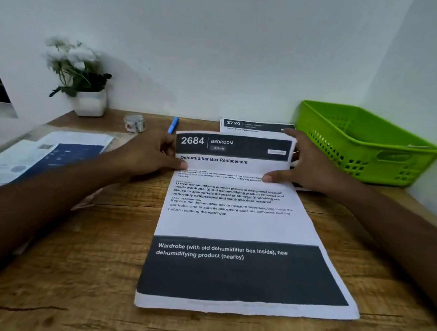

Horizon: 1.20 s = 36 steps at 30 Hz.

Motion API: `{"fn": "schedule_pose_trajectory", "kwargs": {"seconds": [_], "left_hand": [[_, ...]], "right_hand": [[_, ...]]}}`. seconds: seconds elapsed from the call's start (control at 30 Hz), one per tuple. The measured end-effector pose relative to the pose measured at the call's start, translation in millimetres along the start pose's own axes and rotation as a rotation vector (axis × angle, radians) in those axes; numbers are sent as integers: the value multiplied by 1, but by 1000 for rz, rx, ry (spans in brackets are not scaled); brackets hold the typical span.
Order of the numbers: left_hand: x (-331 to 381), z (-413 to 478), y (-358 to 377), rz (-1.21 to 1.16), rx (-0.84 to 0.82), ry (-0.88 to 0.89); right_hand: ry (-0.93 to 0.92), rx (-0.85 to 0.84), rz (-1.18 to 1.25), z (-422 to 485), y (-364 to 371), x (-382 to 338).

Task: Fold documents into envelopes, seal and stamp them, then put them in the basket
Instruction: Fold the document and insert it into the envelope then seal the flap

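Both left hand (148, 154) and right hand (309, 169) pinch the document (234, 218) by its raised far end, on a wooden tabletop (74, 284) against a white wall (220, 49); basket (342, 148) far right; another sheet (251, 125) behind, mostly hidden.

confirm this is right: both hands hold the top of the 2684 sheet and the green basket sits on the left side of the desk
Not quite: the head view shows the green basket on the right side of the desk. The rest stands: left hand and right hand hold the top of the 2684 sheet.
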<state>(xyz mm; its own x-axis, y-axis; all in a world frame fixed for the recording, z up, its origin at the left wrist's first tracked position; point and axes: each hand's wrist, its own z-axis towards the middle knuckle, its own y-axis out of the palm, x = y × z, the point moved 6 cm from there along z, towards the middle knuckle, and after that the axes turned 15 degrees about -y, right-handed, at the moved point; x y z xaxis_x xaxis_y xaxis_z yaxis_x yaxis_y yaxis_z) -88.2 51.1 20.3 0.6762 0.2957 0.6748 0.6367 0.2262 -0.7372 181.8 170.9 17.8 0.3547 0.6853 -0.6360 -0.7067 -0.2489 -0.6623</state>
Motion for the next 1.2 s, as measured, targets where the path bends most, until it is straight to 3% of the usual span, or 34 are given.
{"fn": "schedule_pose_trajectory", "kwargs": {"seconds": [0.13, 0.33, 0.6, 0.77, 1.2], "left_hand": [[2, -7, -5, 55, -50, -6], [12, -19, -9, 136, -87, 126], [16, -19, -2, 281, 23, 229], [17, -20, 11, 427, -29, 198], [16, -24, 14, 202, -77, 54]], "right_hand": [[-176, 64, 23, 1, -15, -14], [-334, -326, -130, -11, -10, -25], [-382, -481, -310, -19, -6, -30], [-274, -431, -244, -18, -3, -32], [-236, -372, -199, -16, 5, -38]]}}
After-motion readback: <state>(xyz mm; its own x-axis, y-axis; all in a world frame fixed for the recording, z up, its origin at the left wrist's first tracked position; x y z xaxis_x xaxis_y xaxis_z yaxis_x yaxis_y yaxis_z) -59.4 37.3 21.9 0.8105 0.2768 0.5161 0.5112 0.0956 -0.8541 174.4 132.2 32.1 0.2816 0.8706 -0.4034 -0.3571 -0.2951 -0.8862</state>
